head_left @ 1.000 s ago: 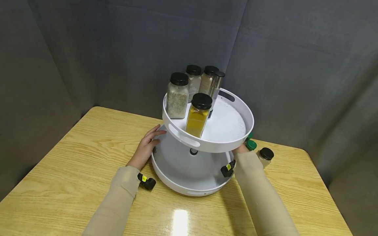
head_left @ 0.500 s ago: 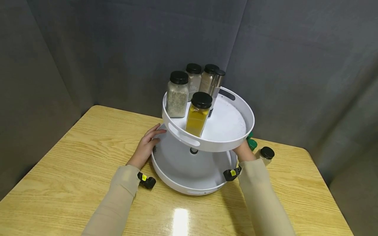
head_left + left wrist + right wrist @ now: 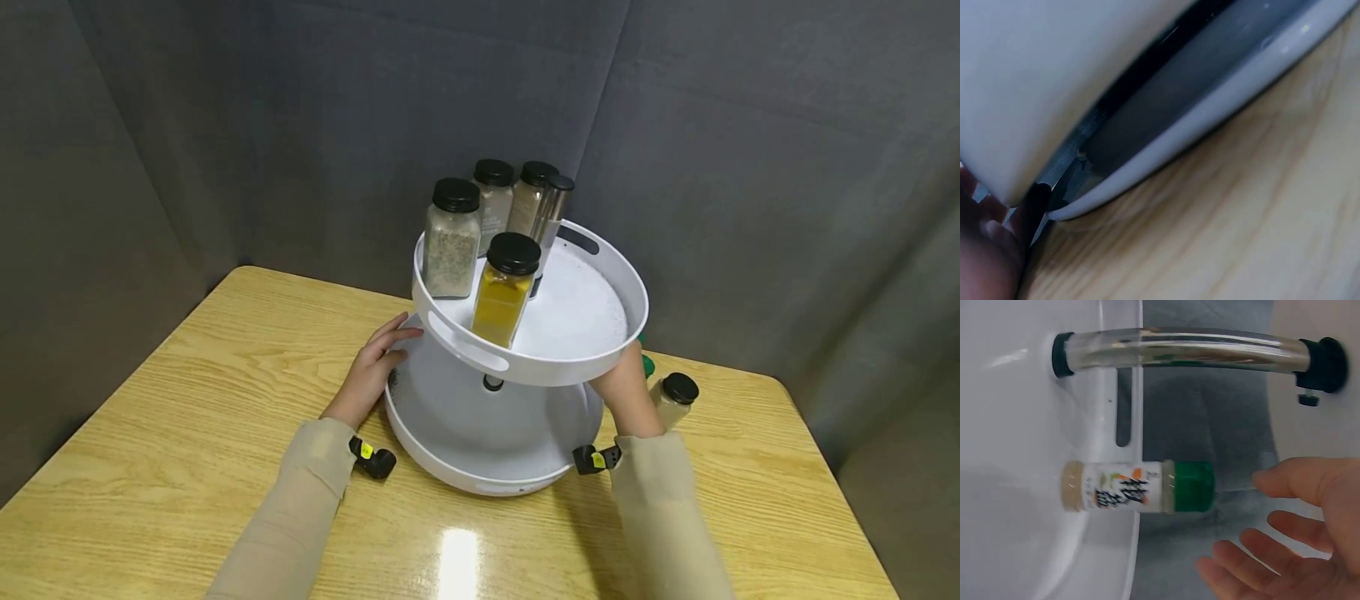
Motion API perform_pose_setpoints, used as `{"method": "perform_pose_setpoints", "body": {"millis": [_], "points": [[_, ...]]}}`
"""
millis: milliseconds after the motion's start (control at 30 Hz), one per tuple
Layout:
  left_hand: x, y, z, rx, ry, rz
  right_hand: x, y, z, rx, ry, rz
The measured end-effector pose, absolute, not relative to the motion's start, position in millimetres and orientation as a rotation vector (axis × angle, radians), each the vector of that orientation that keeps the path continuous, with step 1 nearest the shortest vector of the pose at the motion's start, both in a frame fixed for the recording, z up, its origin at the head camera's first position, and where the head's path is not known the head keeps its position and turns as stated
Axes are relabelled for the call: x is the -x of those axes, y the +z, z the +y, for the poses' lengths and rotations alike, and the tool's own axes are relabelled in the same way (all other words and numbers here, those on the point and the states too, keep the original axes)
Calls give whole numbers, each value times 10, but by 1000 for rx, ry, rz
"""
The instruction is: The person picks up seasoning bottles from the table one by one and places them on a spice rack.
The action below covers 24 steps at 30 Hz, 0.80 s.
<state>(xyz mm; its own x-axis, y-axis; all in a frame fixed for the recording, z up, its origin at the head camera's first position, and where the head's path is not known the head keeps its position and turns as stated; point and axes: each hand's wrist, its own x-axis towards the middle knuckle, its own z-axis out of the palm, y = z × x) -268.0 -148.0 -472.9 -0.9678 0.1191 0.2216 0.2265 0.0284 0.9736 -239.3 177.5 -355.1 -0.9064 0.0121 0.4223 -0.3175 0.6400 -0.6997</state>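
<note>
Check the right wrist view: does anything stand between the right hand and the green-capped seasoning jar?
Nothing visible stands between the right hand and the green-capped seasoning jar; the gap is open. The metal post stands off to one side.

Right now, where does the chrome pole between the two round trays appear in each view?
Head: only the foot of the chrome pole shows, near centre, just below the front rim of the upper tray.
Left wrist: not to be seen.
Right wrist: the chrome pole runs crosswise along the top.
Shared landmark: the lower tray, under the pole's foot in the head view, at left in the right wrist view.
</note>
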Motion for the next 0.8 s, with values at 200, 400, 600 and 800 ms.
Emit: {"method": "perform_pose_setpoints", "body": {"millis": [200, 400, 600, 800], "points": [[2679, -4735, -1484, 361, -2085, -2211, 2315, -3505, 1769, -165, 1021, -2444], [2686, -4741, -1471, 359, -2100, -2200, 2153, -3475, 1836, -65, 913, -2460], [2673, -4732, -1466, 364, -2104, -2207, 1976, -3437, 1934, 180, 1036, -2444], [2682, -4738, -1487, 346, -2089, -2223, 1946, -3458, 1992, 303, 1079, -2414]]}}
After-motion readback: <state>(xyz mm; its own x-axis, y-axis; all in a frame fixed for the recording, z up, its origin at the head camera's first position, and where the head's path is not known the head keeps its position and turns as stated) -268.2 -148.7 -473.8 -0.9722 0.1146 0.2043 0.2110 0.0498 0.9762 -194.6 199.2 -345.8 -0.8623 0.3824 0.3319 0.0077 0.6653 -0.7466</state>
